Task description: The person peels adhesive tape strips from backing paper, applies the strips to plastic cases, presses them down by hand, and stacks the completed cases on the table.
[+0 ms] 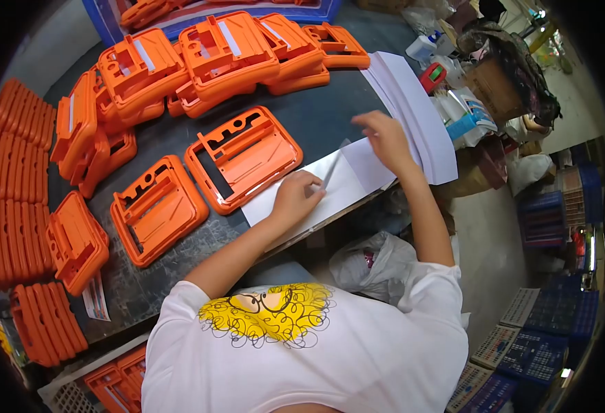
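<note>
My left hand (294, 201) rests over a white paper sheet (268, 205) at the table's front edge. Its fingers are closed on one end of a thin, greyish translucent strip (332, 166) that slants up and away to the right. To the right, my right hand (386, 141) is raised above the paper near a stack of white sheets (423, 127). Its fingers reach out to the left, slightly blurred, with nothing visible in them. Just beyond my left hand lies an orange plastic frame (264, 162) with cut-outs, and a second orange frame (159, 210) lies to its left.
More orange frames (230, 58) are piled along the far side, several with pale strips on them. Tall orange stacks (13, 186) stand at the left. A blue bin (171, 31) is at the back. A white plastic bag (378, 258) hangs below the table edge.
</note>
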`<state>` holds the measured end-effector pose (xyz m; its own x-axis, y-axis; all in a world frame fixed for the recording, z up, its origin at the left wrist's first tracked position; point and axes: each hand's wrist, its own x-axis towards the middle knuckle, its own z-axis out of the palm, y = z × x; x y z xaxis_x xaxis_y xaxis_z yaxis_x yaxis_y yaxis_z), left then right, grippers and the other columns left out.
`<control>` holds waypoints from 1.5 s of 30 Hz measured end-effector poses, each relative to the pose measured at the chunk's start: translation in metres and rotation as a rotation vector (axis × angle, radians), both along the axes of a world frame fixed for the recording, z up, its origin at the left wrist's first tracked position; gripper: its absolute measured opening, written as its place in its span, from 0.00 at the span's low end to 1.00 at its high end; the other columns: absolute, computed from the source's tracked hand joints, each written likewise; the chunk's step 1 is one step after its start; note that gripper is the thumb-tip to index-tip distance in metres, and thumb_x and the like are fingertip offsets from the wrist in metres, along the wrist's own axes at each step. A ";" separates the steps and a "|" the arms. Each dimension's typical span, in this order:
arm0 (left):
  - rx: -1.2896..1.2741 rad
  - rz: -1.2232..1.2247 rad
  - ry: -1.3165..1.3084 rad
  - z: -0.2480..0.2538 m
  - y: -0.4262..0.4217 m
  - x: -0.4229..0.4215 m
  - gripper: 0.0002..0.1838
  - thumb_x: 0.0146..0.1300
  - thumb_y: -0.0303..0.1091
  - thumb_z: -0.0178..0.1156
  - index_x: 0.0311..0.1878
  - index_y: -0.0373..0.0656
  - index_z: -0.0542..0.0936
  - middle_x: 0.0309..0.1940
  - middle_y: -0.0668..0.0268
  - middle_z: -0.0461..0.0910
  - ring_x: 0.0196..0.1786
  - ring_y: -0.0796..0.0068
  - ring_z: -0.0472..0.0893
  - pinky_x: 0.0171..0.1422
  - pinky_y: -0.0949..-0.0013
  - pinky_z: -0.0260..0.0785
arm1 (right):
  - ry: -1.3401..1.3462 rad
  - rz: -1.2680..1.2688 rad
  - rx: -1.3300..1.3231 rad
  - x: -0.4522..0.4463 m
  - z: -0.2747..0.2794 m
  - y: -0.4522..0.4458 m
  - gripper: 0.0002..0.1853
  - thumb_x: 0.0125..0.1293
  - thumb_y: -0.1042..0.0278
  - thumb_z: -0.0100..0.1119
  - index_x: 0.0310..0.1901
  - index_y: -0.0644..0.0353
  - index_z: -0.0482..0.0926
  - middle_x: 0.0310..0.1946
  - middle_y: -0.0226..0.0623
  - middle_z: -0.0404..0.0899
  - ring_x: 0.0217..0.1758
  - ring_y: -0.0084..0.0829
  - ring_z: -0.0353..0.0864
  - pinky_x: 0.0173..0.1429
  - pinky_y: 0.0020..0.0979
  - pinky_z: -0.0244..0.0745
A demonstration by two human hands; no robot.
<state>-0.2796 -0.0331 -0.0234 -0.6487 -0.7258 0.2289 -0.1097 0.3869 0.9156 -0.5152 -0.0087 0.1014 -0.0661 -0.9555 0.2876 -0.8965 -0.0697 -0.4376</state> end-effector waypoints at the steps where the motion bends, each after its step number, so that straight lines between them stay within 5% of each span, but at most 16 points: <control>1: -0.064 -0.005 0.007 -0.003 0.002 -0.001 0.11 0.53 0.32 0.69 0.38 0.39 0.82 0.41 0.61 0.81 0.45 0.59 0.79 0.53 0.62 0.70 | 0.202 0.097 0.071 -0.010 -0.019 -0.009 0.14 0.57 0.76 0.62 0.45 0.50 0.85 0.42 0.31 0.81 0.51 0.32 0.78 0.60 0.38 0.64; 2: -0.129 -0.010 0.015 -0.005 0.004 -0.001 0.12 0.53 0.33 0.69 0.39 0.39 0.82 0.41 0.61 0.81 0.46 0.59 0.79 0.54 0.62 0.70 | 0.405 0.192 0.143 -0.017 -0.035 -0.013 0.13 0.57 0.76 0.62 0.43 0.49 0.86 0.40 0.30 0.81 0.51 0.32 0.78 0.60 0.38 0.64; 6: -0.203 -0.031 -0.052 -0.001 0.006 0.000 0.14 0.53 0.34 0.68 0.42 0.40 0.79 0.40 0.61 0.80 0.47 0.59 0.78 0.53 0.60 0.70 | 0.432 0.331 0.183 -0.016 -0.049 -0.026 0.09 0.56 0.73 0.64 0.38 0.48 0.88 0.39 0.27 0.80 0.52 0.30 0.77 0.62 0.40 0.64; 12: -0.198 -0.005 -0.077 0.000 0.006 -0.001 0.14 0.54 0.35 0.66 0.41 0.40 0.78 0.37 0.60 0.78 0.44 0.59 0.78 0.50 0.60 0.69 | 0.367 0.333 0.211 -0.022 -0.048 -0.022 0.05 0.58 0.71 0.65 0.36 0.50 0.86 0.42 0.28 0.81 0.56 0.32 0.77 0.73 0.44 0.58; 18: -0.169 -0.004 -0.091 0.004 0.007 0.000 0.14 0.56 0.34 0.65 0.43 0.39 0.78 0.39 0.59 0.78 0.44 0.59 0.78 0.50 0.61 0.71 | 0.287 0.317 0.087 -0.032 -0.038 -0.012 0.05 0.58 0.73 0.65 0.34 0.55 0.78 0.45 0.32 0.80 0.55 0.36 0.77 0.71 0.43 0.60; 23: -0.081 0.010 -0.084 0.005 0.008 0.000 0.13 0.56 0.34 0.64 0.43 0.39 0.77 0.40 0.59 0.78 0.48 0.58 0.77 0.54 0.58 0.69 | 0.058 0.078 -0.077 -0.098 -0.012 0.029 0.07 0.59 0.79 0.62 0.38 0.58 0.78 0.49 0.36 0.80 0.56 0.41 0.78 0.63 0.37 0.70; 25: -0.055 -0.002 -0.082 0.004 0.008 0.000 0.13 0.57 0.33 0.64 0.44 0.39 0.77 0.41 0.59 0.78 0.49 0.59 0.77 0.55 0.59 0.69 | -0.054 -0.098 -0.321 -0.128 -0.011 0.057 0.05 0.60 0.80 0.60 0.38 0.63 0.79 0.44 0.36 0.81 0.50 0.34 0.81 0.58 0.34 0.73; 28: 0.031 -0.028 0.019 0.003 0.006 0.003 0.14 0.58 0.31 0.63 0.48 0.40 0.78 0.45 0.62 0.78 0.50 0.64 0.78 0.56 0.63 0.69 | -0.214 -0.419 -0.236 -0.141 0.015 0.094 0.03 0.61 0.80 0.61 0.37 0.66 0.80 0.37 0.34 0.82 0.44 0.26 0.81 0.53 0.29 0.74; 34: 0.349 0.067 0.367 0.020 0.002 0.023 0.24 0.65 0.28 0.61 0.64 0.43 0.70 0.49 0.63 0.77 0.52 0.75 0.76 0.55 0.69 0.69 | -0.261 -0.095 0.058 -0.014 0.051 0.072 0.05 0.57 0.76 0.63 0.35 0.65 0.80 0.27 0.32 0.81 0.34 0.23 0.80 0.42 0.27 0.73; 35: 0.323 0.083 0.335 0.039 0.001 0.033 0.31 0.66 0.28 0.61 0.70 0.42 0.60 0.47 0.61 0.77 0.52 0.74 0.76 0.57 0.68 0.67 | -0.266 -0.072 0.121 0.013 0.055 0.065 0.05 0.57 0.76 0.61 0.34 0.66 0.79 0.26 0.34 0.80 0.33 0.25 0.80 0.41 0.28 0.73; 39: 0.178 0.215 0.202 0.063 -0.005 0.065 0.36 0.61 0.24 0.65 0.70 0.41 0.59 0.34 0.64 0.81 0.40 0.74 0.82 0.52 0.69 0.73 | -0.280 0.079 0.256 0.065 0.059 0.035 0.05 0.55 0.77 0.60 0.32 0.68 0.77 0.25 0.37 0.78 0.31 0.26 0.78 0.40 0.28 0.73; 42: 0.181 0.260 0.105 0.075 -0.003 0.089 0.35 0.61 0.24 0.64 0.70 0.41 0.59 0.33 0.64 0.83 0.39 0.75 0.83 0.52 0.69 0.73 | -0.314 0.165 0.289 0.071 0.042 0.016 0.05 0.57 0.76 0.59 0.36 0.67 0.78 0.26 0.36 0.79 0.32 0.25 0.77 0.39 0.27 0.72; 45: 0.007 0.393 0.051 0.078 0.001 0.111 0.36 0.59 0.25 0.66 0.69 0.40 0.60 0.32 0.65 0.84 0.37 0.76 0.83 0.51 0.69 0.73 | -0.886 -0.007 0.296 0.076 0.016 0.000 0.06 0.62 0.77 0.59 0.41 0.64 0.79 0.28 0.31 0.77 0.34 0.19 0.74 0.39 0.22 0.69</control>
